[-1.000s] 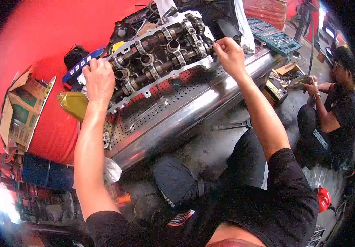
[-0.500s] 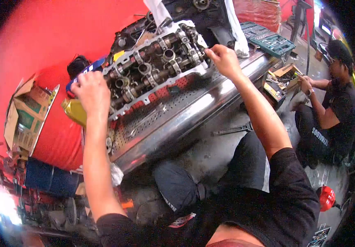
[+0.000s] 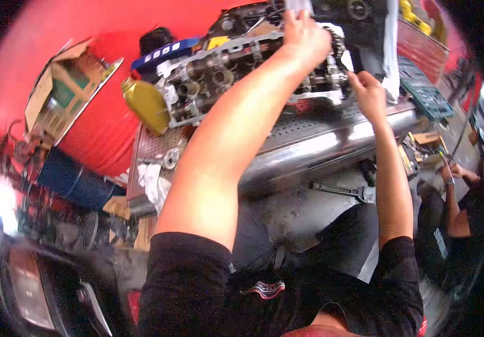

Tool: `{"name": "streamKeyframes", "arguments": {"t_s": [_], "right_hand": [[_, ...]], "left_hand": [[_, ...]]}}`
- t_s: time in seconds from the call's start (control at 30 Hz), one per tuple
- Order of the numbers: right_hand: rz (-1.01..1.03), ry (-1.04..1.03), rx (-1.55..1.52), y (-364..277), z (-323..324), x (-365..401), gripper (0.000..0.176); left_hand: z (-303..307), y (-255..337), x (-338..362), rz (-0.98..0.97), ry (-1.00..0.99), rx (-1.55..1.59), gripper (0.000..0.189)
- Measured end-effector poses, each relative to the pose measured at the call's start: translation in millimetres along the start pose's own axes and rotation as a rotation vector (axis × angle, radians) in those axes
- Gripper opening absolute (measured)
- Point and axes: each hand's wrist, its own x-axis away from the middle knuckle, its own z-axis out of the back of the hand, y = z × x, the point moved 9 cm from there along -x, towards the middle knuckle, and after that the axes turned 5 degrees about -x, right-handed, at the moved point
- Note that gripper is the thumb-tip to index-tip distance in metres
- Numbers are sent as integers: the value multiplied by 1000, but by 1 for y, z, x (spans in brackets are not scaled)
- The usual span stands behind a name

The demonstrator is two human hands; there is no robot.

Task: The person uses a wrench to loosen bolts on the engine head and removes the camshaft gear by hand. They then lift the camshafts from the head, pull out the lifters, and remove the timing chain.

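A cylinder head [image 3: 219,62] with exposed camshafts and cam caps lies on a perforated metal bench top. My left hand [image 3: 306,39] reaches across it to its far right part; the forearm hides much of the middle. The fingers of that hand are stretched and slightly apart, overlapping a white strip [image 3: 297,4] behind. At the right end of the cylinder head, beside the timing chain [image 3: 337,42], is my right hand [image 3: 368,92]. Its thumb and forefinger are pinched together right at the edge; what lies between them I cannot tell.
A gold oil bottle [image 3: 146,106] and a blue box [image 3: 169,51] stand left of the cylinder head. Right are a green socket-set case [image 3: 424,87] and a crouching person [image 3: 458,210] handling something. A white rag [image 3: 155,185] hangs at the bench's left corner. A cardboard box [image 3: 65,92] sits farther left.
My left hand has moved from the cylinder head's left end across to its far right part. My right hand stays at the right end. The camera view has shifted, bringing a car headlight into sight.
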Motion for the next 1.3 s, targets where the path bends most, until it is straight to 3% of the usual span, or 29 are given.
{"name": "streamKeyframes", "arguments": {"t_s": [0.03, 0.1, 0.27, 0.53, 0.67, 0.8, 0.93, 0.97, 1.03, 1.17, 1.27, 1.3], "right_hand": [[-21, -7, 21, -8, 3, 1, 44], [11, 60, -108, -6, 3, 0, 44], [-14, 89, 171, -13, 1, 1, 40], [71, 276, -259, 7, -7, 22, 51], [-109, 130, -68, 21, -7, 4, 51], [36, 89, 109, -3, -3, -8, 46], [118, 123, 51, -14, -2, 0, 43], [151, 99, -7, -8, -4, -1, 43], [165, 95, 0, -12, 2, 5, 39], [12, 78, -50, -3, -1, 7, 38], [1, 84, -35, -4, -1, 6, 40], [3, 58, -7, -4, -2, 3, 41]], "left_hand": [[-3, 1, -2, 21, 78, 54, 27], [-4, 1, -6, 3, 51, 101, 25], [2, 0, -1, -22, 27, 108, 21], [2, 6, -1, -12, 15, 59, 21], [2, 7, 1, 15, 20, 23, 23], [12, 10, 7, 24, 36, -27, 22], [2, 4, 5, 31, 74, 14, 19], [-12, -1, -4, 130, 193, 30, 19], [12, -9, 3, 64, -19, 200, 22], [13, -19, -27, 365, -59, 508, 29], [-16, 7, -60, 232, -185, 395, 34], [-5, 3, -57, 301, -218, 399, 36]]}}
